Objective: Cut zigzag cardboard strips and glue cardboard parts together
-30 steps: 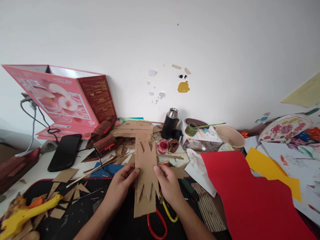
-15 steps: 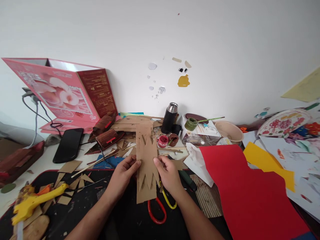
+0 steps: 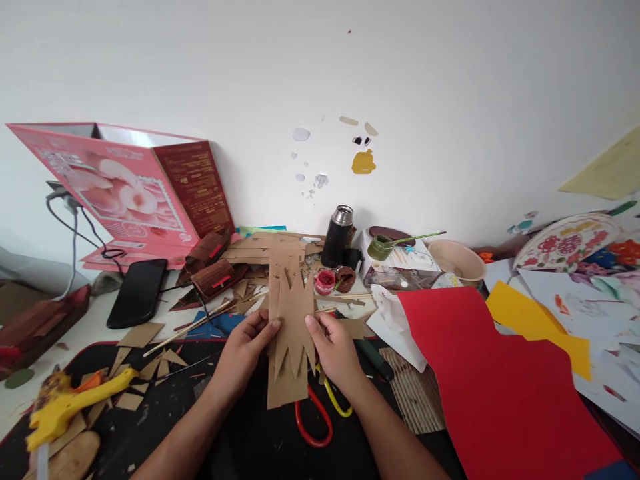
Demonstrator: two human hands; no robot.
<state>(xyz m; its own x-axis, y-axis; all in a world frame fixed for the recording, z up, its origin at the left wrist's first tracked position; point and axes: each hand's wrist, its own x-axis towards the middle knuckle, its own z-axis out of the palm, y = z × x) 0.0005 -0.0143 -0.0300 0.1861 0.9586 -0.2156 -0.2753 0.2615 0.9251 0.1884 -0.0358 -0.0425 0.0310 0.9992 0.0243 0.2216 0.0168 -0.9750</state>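
A brown cardboard piece with pointed, zigzag-cut ends [image 3: 295, 319] lies over a longer rectangular cardboard strip [image 3: 286, 396]. Both are held up in front of me above the black mat. My left hand [image 3: 249, 339] pinches them at the left edge, thumb on the front and fingers curled behind. At the right edge my right hand [image 3: 336, 345] grips with its thumb on the zigzag piece and its fingers partly hidden behind. Beneath them on the mat lie scissors with a red loop [image 3: 317, 443] and a yellow loop; their blades are hidden.
A yellow glue gun [image 3: 75, 403] lies left among cardboard scraps. Behind stand a black flask [image 3: 337, 240], an open pink paint pot [image 3: 325, 283] and a phone [image 3: 137, 293]. Red paper [image 3: 490, 373] spreads to the right beside a corrugated piece [image 3: 413, 393].
The rear strip has shifted slightly left, so the zigzag piece now sticks out further past its right edge. Both hands keep their hold; the view has moved a little.
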